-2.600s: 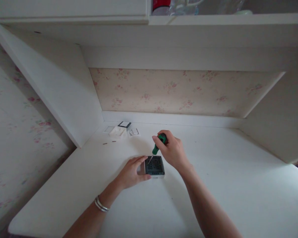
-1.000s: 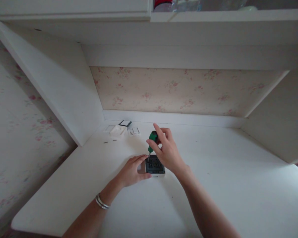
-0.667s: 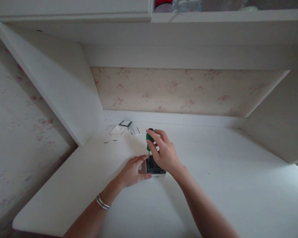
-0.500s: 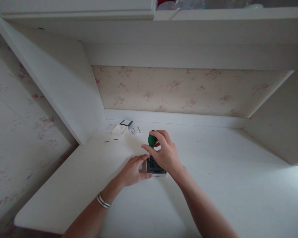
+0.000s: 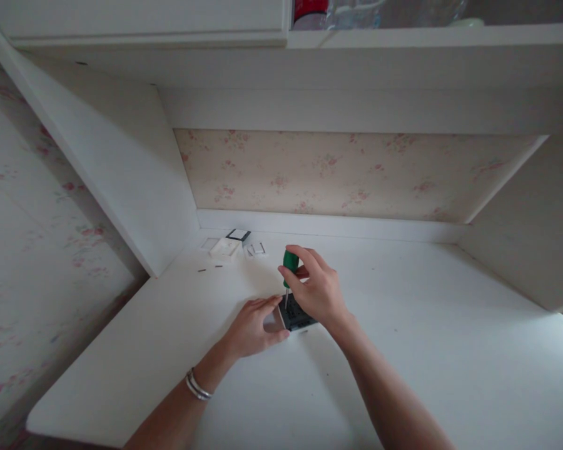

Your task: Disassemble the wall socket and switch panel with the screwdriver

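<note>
My right hand (image 5: 319,287) grips a green-handled screwdriver (image 5: 290,261) between thumb and fingers. The driver stands nearly upright, its thin metal shaft pointing down onto a small square block with a black face and white edge (image 5: 296,320). Whether the tip sits in a screw is too small to tell. My left hand (image 5: 256,326) holds the block from the left, thumb at the near edge and fingertips at the far corner. The block's right part is hidden behind my right hand. A silver bracelet circles the left wrist.
Toward the back left of the white desk (image 5: 136,369) lie a white square frame (image 5: 225,249), a dark-bordered square piece (image 5: 239,234) and small clear pieces (image 5: 256,249). Two short dark strips (image 5: 218,266) lie nearby. A shelf (image 5: 356,62) overhangs the desk; side panels flank it.
The right hand's fingers have shifted on the screwdriver handle, and its shaft now shows. The block is turned slightly under my hands. My view has tilted up a little.
</note>
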